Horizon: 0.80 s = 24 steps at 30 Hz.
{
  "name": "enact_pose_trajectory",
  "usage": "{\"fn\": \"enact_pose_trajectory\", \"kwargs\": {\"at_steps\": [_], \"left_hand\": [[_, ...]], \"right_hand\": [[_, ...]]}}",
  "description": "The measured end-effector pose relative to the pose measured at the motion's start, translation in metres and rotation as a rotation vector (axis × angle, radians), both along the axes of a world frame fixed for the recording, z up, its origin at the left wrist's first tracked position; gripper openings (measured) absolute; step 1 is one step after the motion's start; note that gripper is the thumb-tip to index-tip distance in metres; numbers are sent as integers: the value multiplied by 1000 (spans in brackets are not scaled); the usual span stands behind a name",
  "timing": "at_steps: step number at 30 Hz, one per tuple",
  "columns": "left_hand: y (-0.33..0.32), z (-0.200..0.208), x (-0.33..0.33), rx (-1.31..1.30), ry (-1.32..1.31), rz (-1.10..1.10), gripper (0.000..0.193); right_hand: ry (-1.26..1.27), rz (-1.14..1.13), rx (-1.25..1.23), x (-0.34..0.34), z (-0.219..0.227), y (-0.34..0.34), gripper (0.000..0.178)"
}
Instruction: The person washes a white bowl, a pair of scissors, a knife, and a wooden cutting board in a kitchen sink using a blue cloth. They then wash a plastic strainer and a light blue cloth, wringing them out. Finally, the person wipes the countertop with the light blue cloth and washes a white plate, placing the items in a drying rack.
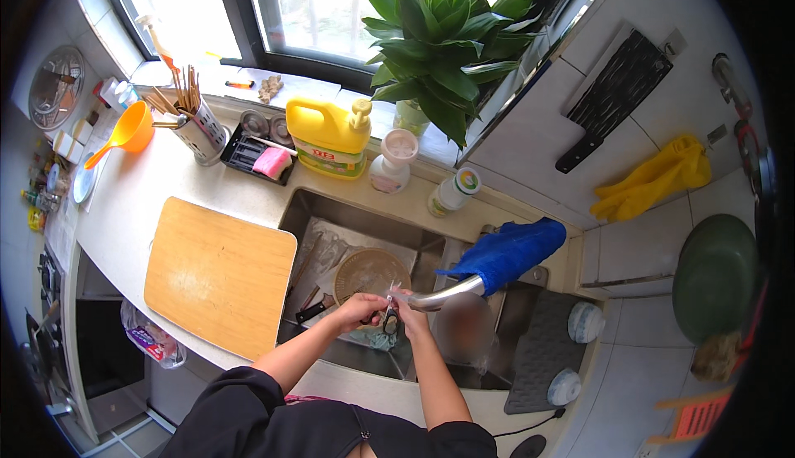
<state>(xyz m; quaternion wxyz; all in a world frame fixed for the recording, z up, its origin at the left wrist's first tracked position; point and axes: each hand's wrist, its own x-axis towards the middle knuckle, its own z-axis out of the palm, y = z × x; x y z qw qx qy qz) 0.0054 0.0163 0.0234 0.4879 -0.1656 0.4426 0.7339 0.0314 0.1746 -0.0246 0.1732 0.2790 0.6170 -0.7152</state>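
Observation:
Both my hands meet over the left basin of the steel sink [290, 292], close to the mouth of the curved faucet [447, 294]. My left hand [361, 310] is closed, its fingers against a small metal tool with dark loops that looks like scissors [390, 320]. My right hand [411, 312] closes on the same tool from the other side, just under the spout. Fingers hide much of it. Beyond the hands a round tan basket [364, 269] sits in the basin. A black-handled tool [314, 308] lies left of it, and pale green cloth-like material [377, 339] is below.
A wooden cutting board [219, 276] lies left of the sink. Behind stand a yellow jug [331, 139], a white pump bottle [392, 164] and a white jar [454, 193]. Blue cloth [517, 253] wraps the faucet. Bowls [586, 323] rest on a grey mat [542, 350] at right.

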Motion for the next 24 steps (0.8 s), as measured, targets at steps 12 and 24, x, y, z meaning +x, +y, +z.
{"fn": "enact_pose_trajectory", "kwargs": {"at_steps": [12, 24], "left_hand": [[-4, -5, 11, 104, -53, 240, 30], [-2, -7, 25, -192, 349, 273, 29]], "right_hand": [[212, 210, 294, 4, 11, -40, 22], [-55, -173, -320, -8, 13, -48, 30]]}}
